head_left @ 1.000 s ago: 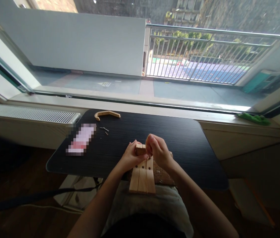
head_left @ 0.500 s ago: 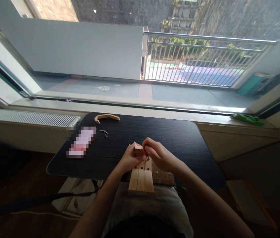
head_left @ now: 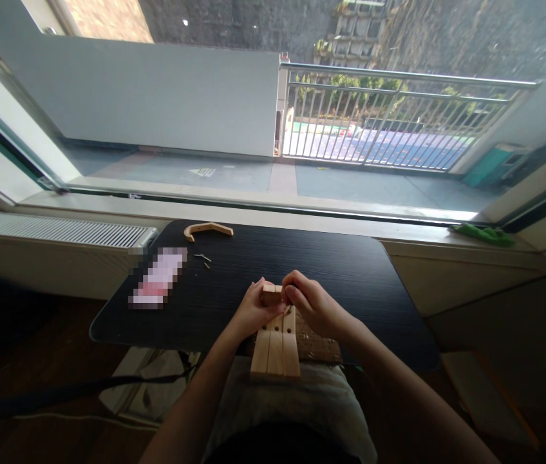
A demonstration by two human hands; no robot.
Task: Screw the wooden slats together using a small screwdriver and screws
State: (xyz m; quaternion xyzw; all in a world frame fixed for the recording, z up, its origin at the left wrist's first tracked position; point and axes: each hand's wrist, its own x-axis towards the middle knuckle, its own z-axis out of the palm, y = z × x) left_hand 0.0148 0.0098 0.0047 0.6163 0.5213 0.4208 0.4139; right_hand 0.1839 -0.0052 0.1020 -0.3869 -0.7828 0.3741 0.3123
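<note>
Light wooden strips (head_left: 275, 354), set side by side with a row of holes across them, reach from my lap over the near table edge. Their far end bends upward. My left hand (head_left: 255, 308) is closed around that far part from the left. On the right side my right hand (head_left: 308, 295) is closed in a pinch beside the raised end; what its fingers hold, if anything, is hidden. Under the strips lies a brown board (head_left: 319, 341) with light specks on it.
On the dark table (head_left: 331, 254) lie a curved wooden piece (head_left: 209, 227), small metal pieces (head_left: 203, 258) and a blurred-out pink and white item (head_left: 161, 277). A radiator (head_left: 60, 230) stands at left below the window. A green cloth (head_left: 483, 234) rests on the sill.
My right hand has shifted very slightly right and away from the raised end of the strips. My left hand and the strips stay nearly where they were.
</note>
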